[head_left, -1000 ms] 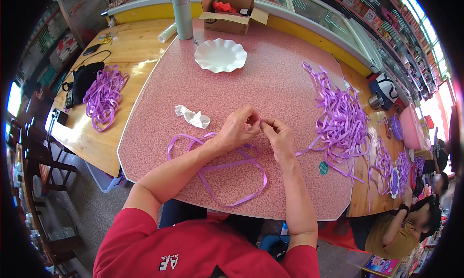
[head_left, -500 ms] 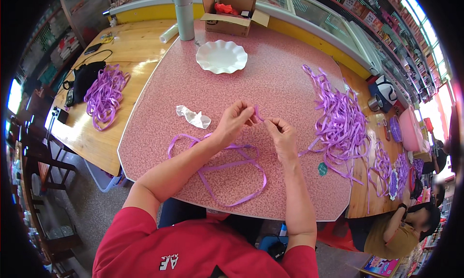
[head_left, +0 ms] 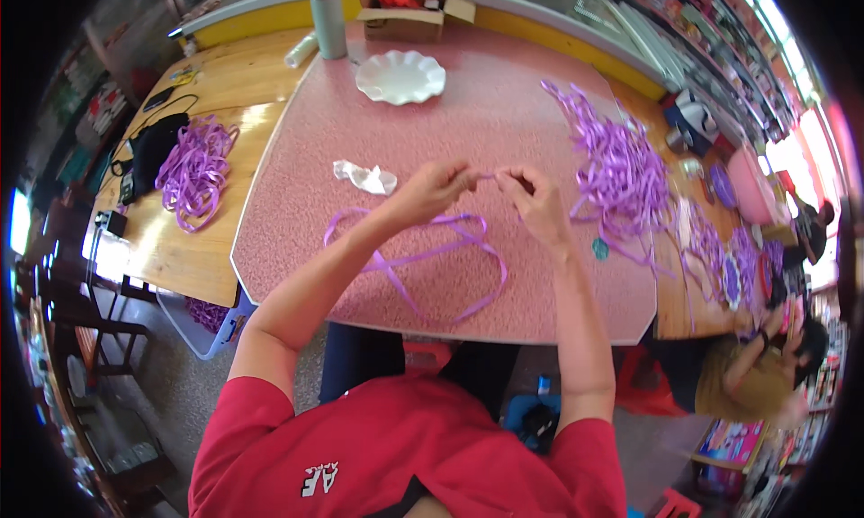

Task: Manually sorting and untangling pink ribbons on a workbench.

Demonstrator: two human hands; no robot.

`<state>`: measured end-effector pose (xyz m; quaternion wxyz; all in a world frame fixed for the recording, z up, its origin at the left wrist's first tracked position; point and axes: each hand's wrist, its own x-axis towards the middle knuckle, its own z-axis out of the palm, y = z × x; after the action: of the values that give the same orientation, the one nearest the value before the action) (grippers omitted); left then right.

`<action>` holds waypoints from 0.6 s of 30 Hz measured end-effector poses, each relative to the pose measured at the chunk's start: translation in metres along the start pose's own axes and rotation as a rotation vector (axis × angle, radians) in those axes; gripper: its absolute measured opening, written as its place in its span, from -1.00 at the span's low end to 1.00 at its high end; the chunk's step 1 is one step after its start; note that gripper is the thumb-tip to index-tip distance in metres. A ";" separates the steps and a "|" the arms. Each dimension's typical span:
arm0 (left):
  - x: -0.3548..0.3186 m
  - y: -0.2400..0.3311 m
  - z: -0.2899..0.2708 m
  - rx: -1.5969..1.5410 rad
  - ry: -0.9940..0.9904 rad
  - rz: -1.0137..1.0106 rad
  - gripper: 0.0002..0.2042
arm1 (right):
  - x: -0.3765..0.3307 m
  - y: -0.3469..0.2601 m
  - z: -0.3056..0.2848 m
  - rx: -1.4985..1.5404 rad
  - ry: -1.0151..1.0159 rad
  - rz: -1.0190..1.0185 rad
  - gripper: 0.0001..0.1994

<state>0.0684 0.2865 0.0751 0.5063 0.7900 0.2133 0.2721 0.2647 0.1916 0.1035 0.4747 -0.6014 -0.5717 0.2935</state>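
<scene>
My left hand (head_left: 441, 187) and my right hand (head_left: 538, 196) are close together above the middle of the table. Both are closed, fingertips pinching a purple ribbon (head_left: 487, 176); a short piece of it stretches between them. Below my wrists, a long loop of purple ribbon (head_left: 423, 252) lies loosely across the pink speckled tabletop (head_left: 297, 248). A crumpled white tissue (head_left: 364, 177) rests just left of my left hand. To the right of my right hand spreads a big tangled heap of purple ribbon (head_left: 621, 167).
At the back stand a scalloped white plate (head_left: 400, 77), a pale green bottle (head_left: 328, 23) and an open cardboard box (head_left: 405, 18). Another ribbon pile (head_left: 196, 171) lies on the wooden table (head_left: 261, 158) at left. A co-worker (head_left: 747, 374) sits at the right.
My hands have moved slightly apart, drawing the short piece of ribbon nearly level between them. The whole view has shifted, so the tabletop sits higher in the picture.
</scene>
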 end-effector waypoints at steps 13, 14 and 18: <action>-0.015 0.000 0.020 -0.154 -0.051 -0.003 -0.64 | -0.031 -0.047 0.014 -0.126 -0.168 -0.059 -0.70; -0.014 0.002 0.027 -0.158 -0.067 0.004 -0.64 | -0.031 -0.034 0.009 -0.181 -0.166 -0.046 -0.69; -0.016 -0.009 0.027 -0.097 -0.057 0.015 -0.64 | -0.033 -0.031 0.008 -0.276 -0.167 -0.044 -0.71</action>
<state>0.0735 0.2622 0.0539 0.5478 0.7736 0.1794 0.2631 0.2394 0.1585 0.1220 0.3449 -0.6216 -0.6571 0.2507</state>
